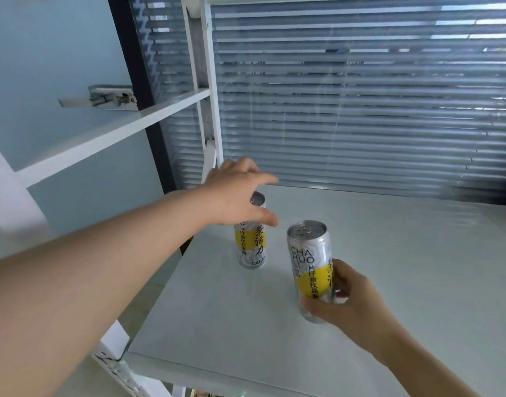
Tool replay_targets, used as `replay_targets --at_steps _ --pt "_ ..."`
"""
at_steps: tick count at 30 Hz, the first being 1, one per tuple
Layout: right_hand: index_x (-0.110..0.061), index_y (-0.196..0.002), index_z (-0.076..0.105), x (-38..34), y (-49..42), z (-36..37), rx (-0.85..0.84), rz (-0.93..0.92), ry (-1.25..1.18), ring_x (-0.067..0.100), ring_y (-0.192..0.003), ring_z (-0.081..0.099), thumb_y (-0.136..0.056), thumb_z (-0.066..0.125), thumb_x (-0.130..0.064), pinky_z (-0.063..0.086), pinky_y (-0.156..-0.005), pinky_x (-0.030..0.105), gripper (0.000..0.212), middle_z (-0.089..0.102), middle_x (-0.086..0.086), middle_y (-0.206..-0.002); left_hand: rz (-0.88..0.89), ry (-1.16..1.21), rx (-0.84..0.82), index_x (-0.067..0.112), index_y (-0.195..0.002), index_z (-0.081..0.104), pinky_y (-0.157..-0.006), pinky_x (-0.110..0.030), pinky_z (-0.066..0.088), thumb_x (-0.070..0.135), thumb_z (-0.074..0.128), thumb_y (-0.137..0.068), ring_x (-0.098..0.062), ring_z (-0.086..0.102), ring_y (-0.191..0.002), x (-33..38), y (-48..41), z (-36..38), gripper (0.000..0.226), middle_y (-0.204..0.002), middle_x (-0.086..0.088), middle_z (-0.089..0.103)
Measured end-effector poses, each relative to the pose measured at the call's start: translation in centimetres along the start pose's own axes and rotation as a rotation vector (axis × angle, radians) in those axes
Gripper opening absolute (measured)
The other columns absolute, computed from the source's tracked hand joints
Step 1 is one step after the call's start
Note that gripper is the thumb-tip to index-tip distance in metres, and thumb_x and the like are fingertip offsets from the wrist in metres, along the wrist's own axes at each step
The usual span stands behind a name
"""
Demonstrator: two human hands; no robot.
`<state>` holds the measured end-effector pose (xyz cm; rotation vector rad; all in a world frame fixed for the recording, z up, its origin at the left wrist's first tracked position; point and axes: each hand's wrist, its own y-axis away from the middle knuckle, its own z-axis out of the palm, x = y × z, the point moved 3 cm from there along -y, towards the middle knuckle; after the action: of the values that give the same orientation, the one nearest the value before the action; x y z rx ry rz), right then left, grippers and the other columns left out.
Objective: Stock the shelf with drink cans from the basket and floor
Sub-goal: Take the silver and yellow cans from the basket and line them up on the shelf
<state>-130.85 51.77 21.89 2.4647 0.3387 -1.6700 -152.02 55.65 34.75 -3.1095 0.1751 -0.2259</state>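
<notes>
Two slim silver cans with yellow labels are on the white shelf board (389,282). The far can (250,247) stands upright near the shelf's left edge. My left hand (240,193) hovers just over its top, fingers spread and loose, holding nothing. The near can (310,262) is upright, its base at or just above the board. My right hand (349,302) grips it round the lower half from the right side.
A white upright post (210,110) rises at the shelf's back left corner. Grey window blinds (360,110) fill the space behind the shelf. A higher white board (108,136) slants at the left. The shelf board stretches bare to the right of the cans.
</notes>
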Motion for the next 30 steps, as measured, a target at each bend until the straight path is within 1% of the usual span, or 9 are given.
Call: replay_targets --at_steps 2,5,8,12,14,18,22,26,30 --pt "-0.028 -0.093 0.065 0.6 0.2 -0.2 0.018 0.001 0.041 0.004 -0.079 0.065 -0.065 0.088 -0.016 0.051 -0.070 0.016 0.039 0.072 -0.012 -0.085 -0.147 0.128 0.030 0.035 -0.139 0.044 -0.102 -0.034 0.036 0.064 0.070 -0.067 -0.024 0.038 -0.128 -2.0 -0.1 0.5 0.082 -0.140 -0.001 0.041" --pt "-0.032 -0.093 0.062 1.1 0.8 0.0 0.045 0.020 0.091 0.001 -0.084 0.063 -0.061 0.089 -0.023 0.049 -0.075 0.020 0.042 0.070 -0.020 -0.088 -0.190 0.273 0.045 0.031 -0.122 0.060 -0.084 -0.028 0.049 0.058 0.076 -0.065 -0.016 0.057 -0.106 -3.1 0.0 1.1 0.065 -0.120 0.004 0.061" --pt "-0.033 -0.091 0.060 1.3 1.1 0.2 0.077 0.005 0.130 -0.004 -0.084 0.057 -0.062 0.088 -0.026 0.044 -0.073 0.018 0.041 0.067 -0.027 -0.087 -0.166 0.323 0.030 0.031 -0.120 0.061 -0.058 -0.022 0.044 0.044 0.079 -0.071 -0.012 0.058 -0.089 -2.8 -0.3 0.9 0.054 -0.110 0.007 0.064" --pt "-0.032 -0.092 0.061 1.4 1.4 0.5 0.098 -0.014 0.128 -0.005 -0.083 0.060 -0.063 0.088 -0.026 0.044 -0.068 0.011 0.040 0.068 -0.025 -0.085 -0.142 0.283 0.011 0.029 -0.124 0.060 -0.081 -0.032 0.054 0.026 0.078 -0.076 -0.017 0.062 -0.098 -2.8 -2.1 0.6 0.052 -0.118 0.005 0.064" --pt "-0.031 -0.093 0.062 1.6 1.4 0.5 0.108 -0.012 0.131 0.000 -0.081 0.062 -0.063 0.088 -0.028 0.048 -0.073 0.015 0.040 0.070 -0.019 -0.084 -0.141 0.253 0.016 0.028 -0.126 0.060 -0.068 -0.029 0.055 0.020 0.075 -0.079 -0.021 0.063 -0.097 -2.8 -3.4 0.7 0.050 -0.118 0.003 0.063" --pt "-0.029 -0.093 0.063 2.1 1.3 0.8 0.126 -0.018 0.126 0.002 -0.080 0.064 -0.061 0.088 -0.027 0.048 -0.075 0.017 0.040 0.072 -0.018 -0.082 -0.087 0.199 0.055 0.024 -0.118 0.066 -0.076 -0.031 0.053 0.016 0.072 -0.081 -0.022 0.061 -0.091 -3.1 -6.0 0.9 0.039 -0.114 -0.004 0.067" --pt "-0.033 -0.089 0.063 2.6 1.3 1.2 0.176 0.002 0.104 -0.001 -0.075 0.066 -0.057 0.088 -0.023 0.050 -0.071 0.019 0.042 0.072 -0.020 -0.078 -0.032 0.198 0.065 0.025 -0.123 0.065 -0.060 -0.023 0.048 0.016 0.069 -0.085 -0.022 0.055 -0.085 -3.7 -8.3 1.2 0.039 -0.117 -0.007 0.065" --pt "-0.037 -0.089 0.063 2.9 1.2 1.5 0.208 0.020 0.115 0.001 -0.073 0.067 -0.053 0.088 -0.026 0.050 -0.069 0.017 0.044 0.072 -0.019 -0.077 -0.011 0.206 0.096 0.023 -0.129 0.061 -0.080 -0.028 0.047 0.017 0.069 -0.086 -0.017 0.054 -0.093 -4.4 -10.6 1.5 0.044 -0.124 -0.006 0.064" --pt "-0.041 -0.091 0.060 2.9 1.1 1.7 0.207 0.057 0.126 -0.003 -0.075 0.065 -0.053 0.089 -0.029 0.048 -0.066 0.012 0.049 0.071 -0.022 -0.077 -0.005 0.202 0.090 0.023 -0.133 0.056 -0.086 -0.020 0.035 0.018 0.071 -0.085 -0.019 0.054 -0.118 -4.7 -12.1 1.5 0.050 -0.133 0.000 0.059"
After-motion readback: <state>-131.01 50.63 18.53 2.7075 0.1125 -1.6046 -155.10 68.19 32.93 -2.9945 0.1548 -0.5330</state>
